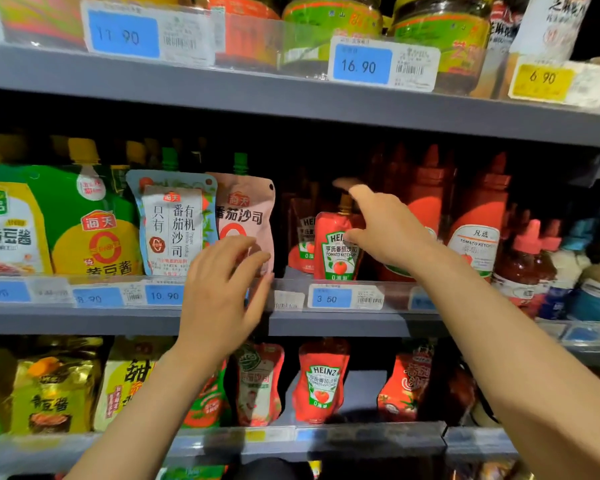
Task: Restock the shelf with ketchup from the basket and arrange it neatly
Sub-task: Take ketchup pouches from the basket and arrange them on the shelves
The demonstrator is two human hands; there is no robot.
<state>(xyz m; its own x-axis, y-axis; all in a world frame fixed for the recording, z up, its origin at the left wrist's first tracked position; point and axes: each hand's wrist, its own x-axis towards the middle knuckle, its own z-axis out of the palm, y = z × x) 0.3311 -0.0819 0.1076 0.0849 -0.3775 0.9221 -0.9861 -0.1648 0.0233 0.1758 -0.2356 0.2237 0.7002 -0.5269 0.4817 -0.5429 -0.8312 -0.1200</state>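
Observation:
A red Heinz ketchup pouch (338, 251) stands upright at the front of the middle shelf (326, 322), above the 3.50 price tag (345, 296). My right hand (387, 230) holds its top: the thumb presses on the front and the index finger reaches over the spout. More Heinz pouches (300, 237) stand behind it in the dark. My left hand (224, 289) hovers open with fingers spread in front of the lower corner of a pink tomato sauce pouch (245, 213). Whether it touches the pouch is unclear. The basket is out of view.
Tall red ketchup squeeze bottles (426, 202) stand right of the pouch. Green and yellow sauce pouches (90, 223) fill the shelf's left side. The lower shelf holds another Heinz pouch (323, 382) among other red pouches. Jars (329, 26) line the top shelf.

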